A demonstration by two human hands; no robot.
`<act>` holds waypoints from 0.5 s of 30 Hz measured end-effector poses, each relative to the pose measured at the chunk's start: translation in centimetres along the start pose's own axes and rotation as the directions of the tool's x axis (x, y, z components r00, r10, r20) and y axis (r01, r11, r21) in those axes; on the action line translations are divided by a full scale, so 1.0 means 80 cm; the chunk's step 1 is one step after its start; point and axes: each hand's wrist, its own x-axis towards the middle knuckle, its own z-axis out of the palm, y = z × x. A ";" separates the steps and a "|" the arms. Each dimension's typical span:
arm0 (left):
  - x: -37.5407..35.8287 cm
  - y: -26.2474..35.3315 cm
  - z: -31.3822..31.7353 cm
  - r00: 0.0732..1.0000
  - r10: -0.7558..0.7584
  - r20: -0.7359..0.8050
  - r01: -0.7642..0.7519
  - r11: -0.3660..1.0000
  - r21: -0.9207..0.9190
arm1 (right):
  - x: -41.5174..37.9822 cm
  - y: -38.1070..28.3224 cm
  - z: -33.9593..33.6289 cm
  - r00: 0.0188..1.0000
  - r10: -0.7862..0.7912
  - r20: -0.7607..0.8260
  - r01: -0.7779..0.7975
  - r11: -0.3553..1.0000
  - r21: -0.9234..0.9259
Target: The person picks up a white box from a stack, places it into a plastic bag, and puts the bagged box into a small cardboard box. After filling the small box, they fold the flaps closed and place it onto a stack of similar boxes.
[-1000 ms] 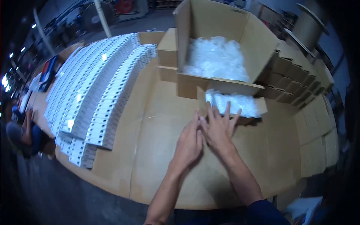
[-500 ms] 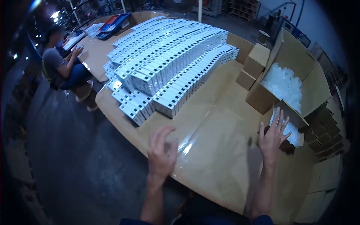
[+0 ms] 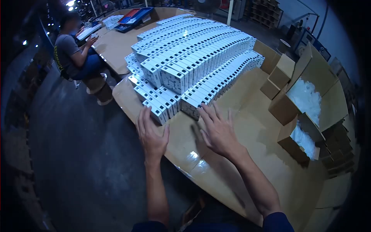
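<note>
My left hand (image 3: 150, 133) is at the table's near left edge, fingertips right at the end of a short row of white boxes (image 3: 156, 112). It is open, thumb apart from the fingers. Lower and to the right, my right hand (image 3: 222, 133) reaches over the brown tabletop (image 3: 247, 123), its fingers spread and nothing in them. Its fingertips overlap the near end of a long row of white boxes (image 3: 190, 106) in this view. Behind these rows rises a large stack of identical white boxes (image 3: 208, 42), each with a small dark square on top.
On the right stand an open carton (image 3: 281, 109) and a smaller carton (image 3: 288, 144), both with clear plastic inside. Closed brown boxes (image 3: 284, 69) are beside them. A seated person (image 3: 73, 54) is at the far left, near blue and red trays (image 3: 135, 17).
My right hand has moved left from beside the smaller carton to the white boxes. My left hand has gone forward to the row's end. The view has shifted, moving the scene rightward.
</note>
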 end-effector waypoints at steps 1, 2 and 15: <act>0.005 -0.010 0.002 0.999 -0.052 0.012 0.053 0.997 -0.058 | 0.012 -0.011 0.004 0.999 -0.044 -0.014 0.044 0.999 -0.003; 0.010 -0.021 0.005 0.995 -0.100 0.025 0.103 0.988 -0.116 | 0.025 -0.020 0.012 0.993 -0.116 -0.021 0.116 0.993 -0.001; -0.008 -0.078 0.015 0.960 -0.275 0.060 0.248 0.725 -0.642 | 0.092 -0.065 0.071 0.957 -0.283 0.057 0.289 0.947 -0.139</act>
